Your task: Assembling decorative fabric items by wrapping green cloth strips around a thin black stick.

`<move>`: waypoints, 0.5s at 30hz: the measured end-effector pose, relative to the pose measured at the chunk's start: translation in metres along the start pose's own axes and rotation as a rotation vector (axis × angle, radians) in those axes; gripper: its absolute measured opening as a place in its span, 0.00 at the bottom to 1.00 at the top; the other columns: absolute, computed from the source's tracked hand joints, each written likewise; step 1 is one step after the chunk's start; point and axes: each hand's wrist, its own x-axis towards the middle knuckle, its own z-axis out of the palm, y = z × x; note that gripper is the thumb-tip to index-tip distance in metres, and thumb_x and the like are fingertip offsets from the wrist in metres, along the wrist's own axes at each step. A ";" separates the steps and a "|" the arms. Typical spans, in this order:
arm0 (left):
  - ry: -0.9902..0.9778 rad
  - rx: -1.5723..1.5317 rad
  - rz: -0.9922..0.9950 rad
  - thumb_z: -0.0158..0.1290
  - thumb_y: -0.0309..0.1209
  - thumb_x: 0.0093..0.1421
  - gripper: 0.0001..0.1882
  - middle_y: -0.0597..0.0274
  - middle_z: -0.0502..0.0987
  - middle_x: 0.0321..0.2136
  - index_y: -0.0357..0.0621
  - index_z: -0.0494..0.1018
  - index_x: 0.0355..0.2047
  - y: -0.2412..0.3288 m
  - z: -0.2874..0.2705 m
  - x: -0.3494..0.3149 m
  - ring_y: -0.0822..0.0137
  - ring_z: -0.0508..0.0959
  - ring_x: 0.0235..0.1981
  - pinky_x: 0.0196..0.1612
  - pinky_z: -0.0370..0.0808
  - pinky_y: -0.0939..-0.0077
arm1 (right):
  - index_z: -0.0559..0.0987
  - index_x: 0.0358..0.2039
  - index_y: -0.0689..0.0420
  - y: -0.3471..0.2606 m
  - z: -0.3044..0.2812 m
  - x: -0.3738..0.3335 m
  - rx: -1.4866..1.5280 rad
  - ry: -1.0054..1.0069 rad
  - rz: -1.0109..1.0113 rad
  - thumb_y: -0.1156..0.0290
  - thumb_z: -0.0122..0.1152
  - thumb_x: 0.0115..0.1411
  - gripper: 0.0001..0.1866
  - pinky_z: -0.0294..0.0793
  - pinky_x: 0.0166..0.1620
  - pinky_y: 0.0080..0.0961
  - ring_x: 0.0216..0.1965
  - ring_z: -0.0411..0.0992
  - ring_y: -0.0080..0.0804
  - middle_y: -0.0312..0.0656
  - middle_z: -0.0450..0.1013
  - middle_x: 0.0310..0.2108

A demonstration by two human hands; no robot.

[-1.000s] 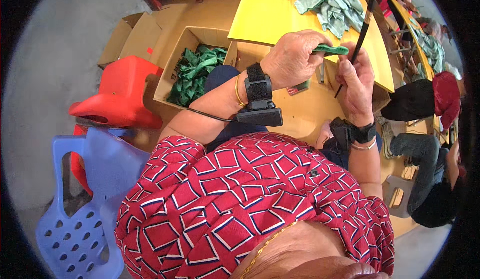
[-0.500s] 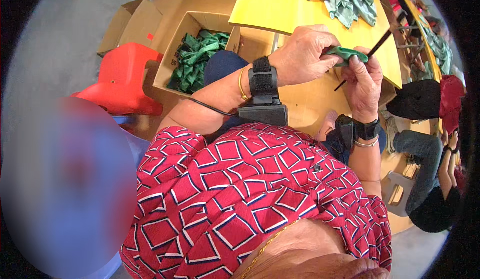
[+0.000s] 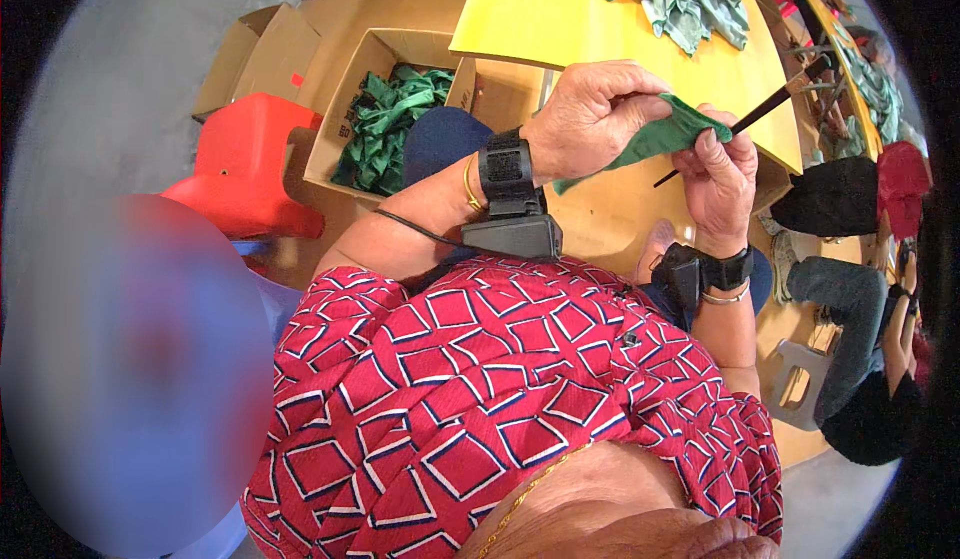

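Both of my hands are raised over the near edge of the yellow table. My left hand pinches one edge of a small green fabric piece between thumb and fingers. My right hand is closed on the other end of the fabric, thumb and fingertips pressed together. A thin dark stick also runs through the right hand, slanting from lower left to upper right. Part of the fabric hangs below my left hand, its tip showing beside the wrist. Straps with dark boxes sit on both my wrists.
Pale green fabric pieces are heaped on the yellow table. An open cardboard box at the left holds darker green pieces. A red plastic chair stands beside it. Another person's jeans-clad leg and a grey stool are at right.
The green fabric, bunched between my fingers before, is now spread out wider and hangs down below my left hand. The stick has shifted up and right, with more of its upper end showing.
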 end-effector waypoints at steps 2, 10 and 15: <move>0.007 -0.022 -0.021 0.51 0.23 0.50 0.05 0.62 0.73 0.22 0.35 0.72 0.28 0.002 0.000 -0.001 0.77 0.70 0.23 0.26 0.67 0.83 | 0.72 0.34 0.60 -0.002 0.002 0.000 0.010 -0.042 0.002 0.75 0.55 0.52 0.08 0.57 0.22 0.15 0.20 0.59 0.18 0.32 0.66 0.23; 0.124 -0.096 -0.176 0.46 0.28 0.57 0.06 0.71 0.71 0.25 0.37 0.70 0.31 -0.008 0.001 -0.009 0.81 0.68 0.27 0.31 0.68 0.87 | 0.73 0.30 0.57 -0.004 0.013 0.012 0.042 0.069 0.132 0.75 0.54 0.52 0.04 0.52 0.18 0.10 0.15 0.56 0.14 0.29 0.64 0.18; 0.381 0.153 -0.010 0.48 0.27 0.55 0.09 0.69 0.68 0.27 0.38 0.66 0.37 -0.003 -0.001 -0.017 0.81 0.67 0.29 0.31 0.66 0.86 | 0.73 0.29 0.56 -0.029 0.034 0.058 -0.375 0.068 0.185 0.73 0.55 0.53 0.03 0.48 0.14 0.08 0.12 0.55 0.11 0.29 0.66 0.16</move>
